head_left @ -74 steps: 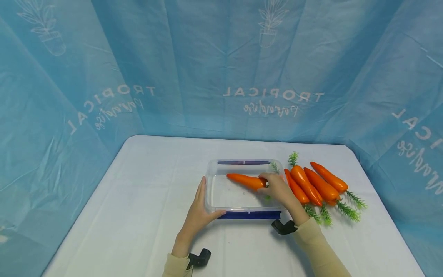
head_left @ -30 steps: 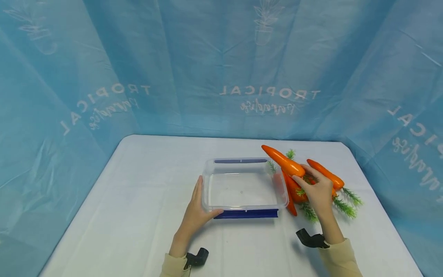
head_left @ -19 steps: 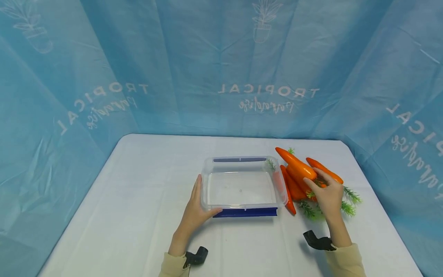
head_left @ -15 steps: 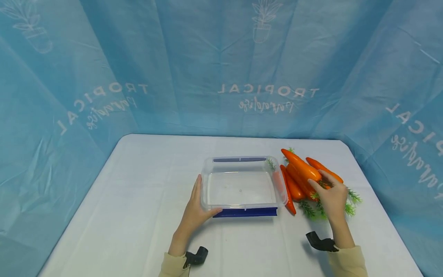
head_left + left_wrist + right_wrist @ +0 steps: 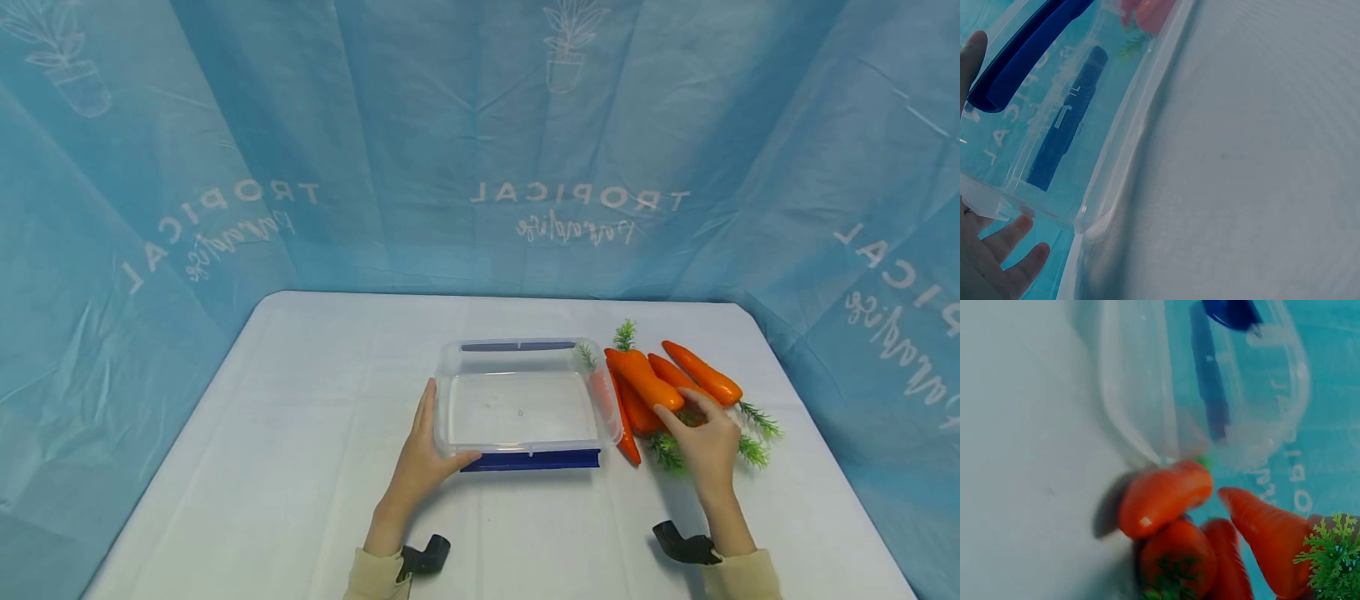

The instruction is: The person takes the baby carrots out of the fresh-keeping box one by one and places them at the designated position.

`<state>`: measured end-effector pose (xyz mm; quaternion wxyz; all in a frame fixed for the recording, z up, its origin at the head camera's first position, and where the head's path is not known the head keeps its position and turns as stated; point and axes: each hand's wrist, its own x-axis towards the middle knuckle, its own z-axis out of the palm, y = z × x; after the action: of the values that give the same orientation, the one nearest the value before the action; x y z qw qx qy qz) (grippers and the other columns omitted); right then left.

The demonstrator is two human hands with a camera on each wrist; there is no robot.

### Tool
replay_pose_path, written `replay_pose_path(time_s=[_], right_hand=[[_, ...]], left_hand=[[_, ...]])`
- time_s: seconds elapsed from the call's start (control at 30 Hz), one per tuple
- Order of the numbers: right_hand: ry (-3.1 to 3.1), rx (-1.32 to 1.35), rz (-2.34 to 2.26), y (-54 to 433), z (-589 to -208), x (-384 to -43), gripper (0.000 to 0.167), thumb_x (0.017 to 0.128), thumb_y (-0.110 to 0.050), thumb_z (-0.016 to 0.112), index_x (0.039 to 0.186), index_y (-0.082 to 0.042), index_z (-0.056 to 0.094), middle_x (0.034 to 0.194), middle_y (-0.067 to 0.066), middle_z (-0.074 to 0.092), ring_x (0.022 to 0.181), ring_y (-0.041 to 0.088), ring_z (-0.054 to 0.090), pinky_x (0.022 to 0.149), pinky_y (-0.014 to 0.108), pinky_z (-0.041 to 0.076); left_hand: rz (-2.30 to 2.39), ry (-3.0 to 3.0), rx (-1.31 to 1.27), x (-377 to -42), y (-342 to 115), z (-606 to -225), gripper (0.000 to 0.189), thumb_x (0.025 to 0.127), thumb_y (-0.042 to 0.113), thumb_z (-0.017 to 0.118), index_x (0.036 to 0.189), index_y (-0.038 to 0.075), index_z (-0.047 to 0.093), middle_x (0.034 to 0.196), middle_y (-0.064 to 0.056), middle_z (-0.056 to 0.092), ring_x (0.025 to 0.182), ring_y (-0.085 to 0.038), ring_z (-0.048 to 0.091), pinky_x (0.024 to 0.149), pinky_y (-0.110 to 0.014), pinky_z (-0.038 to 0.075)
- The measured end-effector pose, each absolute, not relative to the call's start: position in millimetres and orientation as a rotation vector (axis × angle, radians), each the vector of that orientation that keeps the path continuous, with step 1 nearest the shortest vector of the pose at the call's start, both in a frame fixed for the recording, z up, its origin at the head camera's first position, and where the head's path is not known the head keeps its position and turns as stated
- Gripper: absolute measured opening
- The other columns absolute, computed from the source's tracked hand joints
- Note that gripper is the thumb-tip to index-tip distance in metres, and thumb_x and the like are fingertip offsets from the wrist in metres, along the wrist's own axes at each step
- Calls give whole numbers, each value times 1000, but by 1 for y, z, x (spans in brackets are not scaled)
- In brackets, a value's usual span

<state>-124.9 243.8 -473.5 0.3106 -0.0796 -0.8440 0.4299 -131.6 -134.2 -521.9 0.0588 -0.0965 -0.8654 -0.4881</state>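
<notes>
A clear plastic container (image 5: 517,447) with blue clips stands lidless on the white table. My left hand (image 5: 420,467) rests against its near left corner, straight fingers along the side and thumb at the front edge. In the left wrist view, the fingers (image 5: 1010,240) lie beside the container wall. With thumb and fingertips, my right hand (image 5: 708,433) pinches an orange carrot (image 5: 643,377) by its leafy end, over the other carrots. The right wrist view shows this carrot (image 5: 1272,544) with its tip toward the container and its green leaves (image 5: 1335,556) at the frame's edge.
Several more carrots lie right of the container, among them a carrot (image 5: 701,372) at the far right and a thin carrot (image 5: 626,429) beside the container wall. The white table (image 5: 322,400) has a blue printed curtain (image 5: 420,167) behind it.
My right hand has taken the carrot out of the container, carried it right over the other carrots, and lowered it toward them. The left hand stays at the container.
</notes>
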Motion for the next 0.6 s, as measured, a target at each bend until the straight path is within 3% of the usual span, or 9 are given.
replay_pose_path(time_s=[0.13,0.37,0.47,0.6], right_hand=[[-2244,-188,1110,235,-480,-124,39,69,-6,84,104,4,69,90,19,69,72,-6,50,66,-1,39],[-2356,-187,1017,224,-488,-124,42,72,-7,82,109,5,66,96,19,64,80,24,57,70,-2,35],[-2433,-174,952,221,-489,-124,45,72,-9,82,110,6,65,94,20,62,79,27,55,70,8,40],[-2540,-180,897,216,-488,-124,48,74,-11,81,114,7,63,98,22,60,83,30,53,74,34,47]], left_hand=[[-1472,-2626,-291,-131,-135,-520,121,68,47,82,154,27,1,162,-4,10,147,-32,18,115,-58,25],[-1460,-2638,-292,-130,-136,-520,121,68,46,82,155,26,0,162,-5,9,147,-32,18,115,-58,26],[-1454,-2641,-296,-130,-136,-519,121,68,46,82,155,25,0,162,-5,9,147,-32,18,114,-58,26],[-1469,-2637,-298,-130,-136,-518,121,69,46,82,155,25,0,162,-5,9,147,-32,18,114,-59,26]])
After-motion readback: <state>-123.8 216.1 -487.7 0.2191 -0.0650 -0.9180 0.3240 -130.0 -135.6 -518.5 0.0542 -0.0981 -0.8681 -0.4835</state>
